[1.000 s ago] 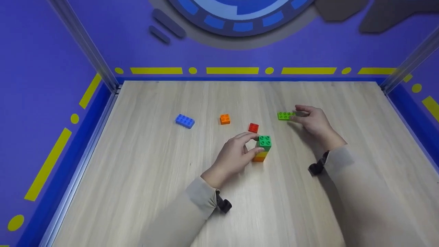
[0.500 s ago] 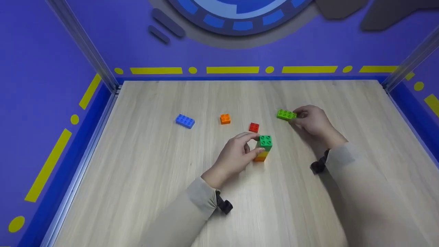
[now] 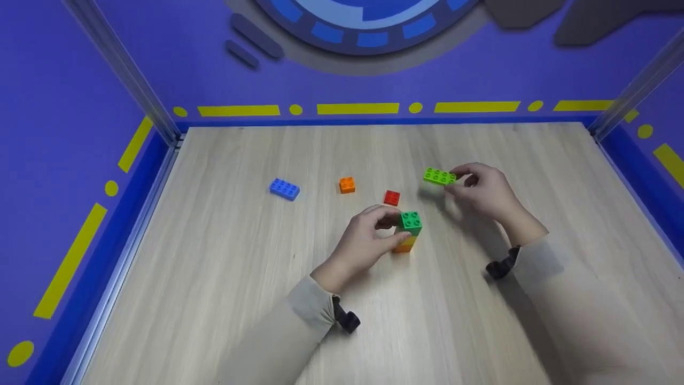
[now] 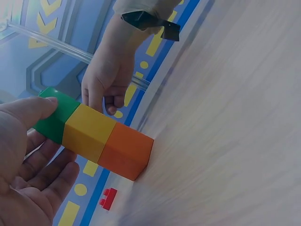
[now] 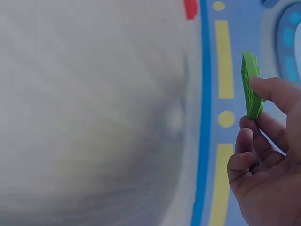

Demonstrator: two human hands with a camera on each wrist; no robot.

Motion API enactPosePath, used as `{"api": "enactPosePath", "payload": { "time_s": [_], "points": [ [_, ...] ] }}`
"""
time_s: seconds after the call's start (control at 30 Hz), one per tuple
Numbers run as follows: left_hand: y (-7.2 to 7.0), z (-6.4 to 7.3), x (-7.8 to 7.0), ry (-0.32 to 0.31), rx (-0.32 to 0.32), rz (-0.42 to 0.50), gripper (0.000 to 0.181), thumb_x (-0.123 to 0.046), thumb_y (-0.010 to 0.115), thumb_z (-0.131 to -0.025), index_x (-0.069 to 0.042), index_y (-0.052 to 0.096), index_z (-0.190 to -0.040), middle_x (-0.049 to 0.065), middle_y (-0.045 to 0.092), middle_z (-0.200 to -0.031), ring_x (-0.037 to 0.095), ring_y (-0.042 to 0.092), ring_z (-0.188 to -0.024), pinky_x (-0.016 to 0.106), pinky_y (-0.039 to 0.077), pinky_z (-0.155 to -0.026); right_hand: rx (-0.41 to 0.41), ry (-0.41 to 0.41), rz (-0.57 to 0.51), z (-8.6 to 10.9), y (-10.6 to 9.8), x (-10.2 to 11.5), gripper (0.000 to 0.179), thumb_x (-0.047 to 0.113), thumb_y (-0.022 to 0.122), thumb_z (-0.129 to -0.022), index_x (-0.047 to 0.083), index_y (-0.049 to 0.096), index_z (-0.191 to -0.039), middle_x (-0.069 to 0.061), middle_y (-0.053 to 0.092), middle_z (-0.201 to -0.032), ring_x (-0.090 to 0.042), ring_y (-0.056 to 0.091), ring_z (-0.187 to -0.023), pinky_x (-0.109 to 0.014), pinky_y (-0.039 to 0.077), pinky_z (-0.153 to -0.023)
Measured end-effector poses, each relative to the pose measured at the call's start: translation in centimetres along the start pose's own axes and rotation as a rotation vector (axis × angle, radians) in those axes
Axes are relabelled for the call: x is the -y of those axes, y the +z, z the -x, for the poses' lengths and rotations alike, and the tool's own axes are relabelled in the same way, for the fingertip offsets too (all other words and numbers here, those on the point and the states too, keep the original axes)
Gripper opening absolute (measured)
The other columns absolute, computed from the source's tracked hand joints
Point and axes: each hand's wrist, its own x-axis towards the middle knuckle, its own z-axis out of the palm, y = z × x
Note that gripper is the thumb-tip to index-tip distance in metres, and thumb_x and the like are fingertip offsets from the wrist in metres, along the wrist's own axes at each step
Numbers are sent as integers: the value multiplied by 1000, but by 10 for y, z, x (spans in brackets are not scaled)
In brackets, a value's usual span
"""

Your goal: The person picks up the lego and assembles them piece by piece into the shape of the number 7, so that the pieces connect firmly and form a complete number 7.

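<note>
A tower of three bricks stands upright on the wooden table: a green brick (image 3: 411, 220) on top, a yellow brick (image 4: 88, 133) in the middle, an orange brick (image 4: 126, 151) at the bottom. My left hand (image 3: 366, 240) pinches the green brick between thumb and fingers from the left side. Raised off the table, a lime-green brick (image 3: 440, 176) with two rows of studs is pinched at its right end by my right hand (image 3: 489, 192). Its hollow underside shows in the right wrist view, with the thumb on the lime-green brick (image 5: 251, 87).
Just behind the tower lies a small red brick (image 3: 391, 198). Further left are a small orange brick (image 3: 347, 185) and a longer blue brick (image 3: 284, 189). A blue-purple wall (image 3: 342, 85) bounds the table (image 3: 214, 256) at the back, with side walls left and right.
My right hand has taken hold of the lime-green brick, lifted it off the table and moved it slightly left. My left hand stays on the tower.
</note>
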Motion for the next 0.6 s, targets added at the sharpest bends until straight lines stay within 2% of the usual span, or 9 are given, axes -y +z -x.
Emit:
{"api": "enactPosePath", "payload": {
  "time_s": [0.13,0.27,0.37,0.6],
  "points": [
    [0,0,1,1,20,6,33,-34,82,-91,-25,70,-121,-12,67,-119,7,67,-111,30,57,-102,-29,-39,-53,14,2,10,43,40,80,-91,17,71,-126,-11,66,-116,-20,55,-95,-22,48,-66],
    [1,0,2,-6,35,19,34,-34,83,-90,-26,70,-120,-12,67,-117,7,67,-110,25,57,-100,-39,-103,-90,28,4,19,41,37,82,-90,17,72,-125,-12,66,-109,-18,57,-91,-20,49,-67],
    [1,0,3,-7,46,48,32,-31,84,-89,-25,70,-117,-10,67,-116,7,68,-108,29,58,-99,-39,-145,-124,39,4,25,39,35,83,-90,17,73,-124,-14,67,-107,-17,60,-88,-18,51,-68],
    [2,1,4,-6,80,105,31,-25,85,-89,-24,70,-116,-7,67,-116,7,68,-106,30,59,-98,-41,-194,-195,58,5,36,35,30,84,-89,20,74,-121,-4,67,-104,-16,62,-87,-18,52,-69]
  ]
}}
